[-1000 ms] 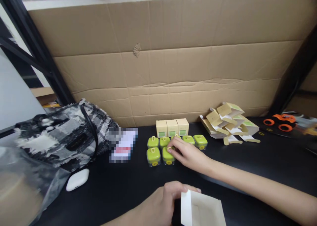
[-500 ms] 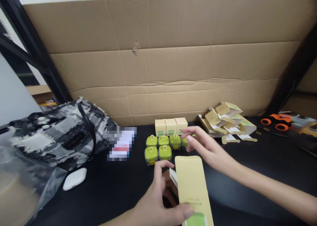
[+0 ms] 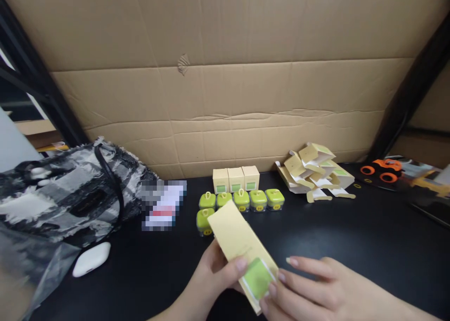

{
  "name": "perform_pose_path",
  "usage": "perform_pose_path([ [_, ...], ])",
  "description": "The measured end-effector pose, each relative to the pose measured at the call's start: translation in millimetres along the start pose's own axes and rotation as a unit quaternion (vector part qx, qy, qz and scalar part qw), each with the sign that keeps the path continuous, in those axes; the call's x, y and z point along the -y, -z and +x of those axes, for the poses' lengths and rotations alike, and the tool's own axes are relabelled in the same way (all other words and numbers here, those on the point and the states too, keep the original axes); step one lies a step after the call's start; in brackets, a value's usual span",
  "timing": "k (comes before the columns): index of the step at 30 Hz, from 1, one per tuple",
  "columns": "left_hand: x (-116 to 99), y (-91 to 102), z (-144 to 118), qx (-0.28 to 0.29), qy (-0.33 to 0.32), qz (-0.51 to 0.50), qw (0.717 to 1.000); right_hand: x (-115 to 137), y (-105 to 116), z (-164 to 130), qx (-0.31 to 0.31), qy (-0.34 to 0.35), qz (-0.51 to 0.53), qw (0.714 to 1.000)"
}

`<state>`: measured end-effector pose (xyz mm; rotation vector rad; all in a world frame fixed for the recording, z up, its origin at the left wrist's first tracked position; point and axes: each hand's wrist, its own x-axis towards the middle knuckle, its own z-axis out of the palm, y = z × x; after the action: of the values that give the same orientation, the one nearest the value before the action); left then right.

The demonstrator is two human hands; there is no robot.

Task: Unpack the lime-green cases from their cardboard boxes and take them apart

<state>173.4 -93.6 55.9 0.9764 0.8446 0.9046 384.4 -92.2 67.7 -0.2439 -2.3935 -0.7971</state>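
I count one flat yellow carton [image 3: 242,248] with a green label, held up over the black table [image 3: 369,236] close to me. My left hand [image 3: 214,276] grips it from the left, thumb pressed on the face near the green label. My right hand [image 3: 316,288] meets its near end with the fingertips touching the edge; the fingers are loosely extended, not closed around it.

Just behind the carton I count six green containers [image 3: 258,199] that show: five in a row and one in front at the left, partly covered by the carton's far end, which may hide more. Behind those stand three small closed boxes [image 3: 235,179] side by side against the cardboard wall [image 3: 225,77]. To the right of the carton, well apart, lies one loose pile of flat cartons [image 3: 316,171]; I cannot count its pieces. Farther right sits one orange toy car [image 3: 381,170].

Left of the carton lie one blurred card [image 3: 161,204], one white case [image 3: 91,259], and one black-and-white bag [image 3: 66,194].
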Motion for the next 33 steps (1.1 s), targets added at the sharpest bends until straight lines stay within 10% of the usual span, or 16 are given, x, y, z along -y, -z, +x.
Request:
perform_pose_path([
  [7,3,1.3,4,0.042,0.033,-0.072,0.996,0,-12,-11,-0.078,-0.075,0.039,0.993],
  [13,-3,0.2,1,0.063,0.039,-0.089,0.993,-3,-5,-15,-0.008,-0.100,0.093,0.991],
  [22,2,6.7,11,-0.072,-0.041,-0.046,0.996,-2,-1,-8,-0.049,-0.085,0.094,0.991],
  [33,5,3.7,10,-0.076,-0.030,-0.057,0.995,6,-8,-2,-0.017,-0.081,0.068,0.994],
])
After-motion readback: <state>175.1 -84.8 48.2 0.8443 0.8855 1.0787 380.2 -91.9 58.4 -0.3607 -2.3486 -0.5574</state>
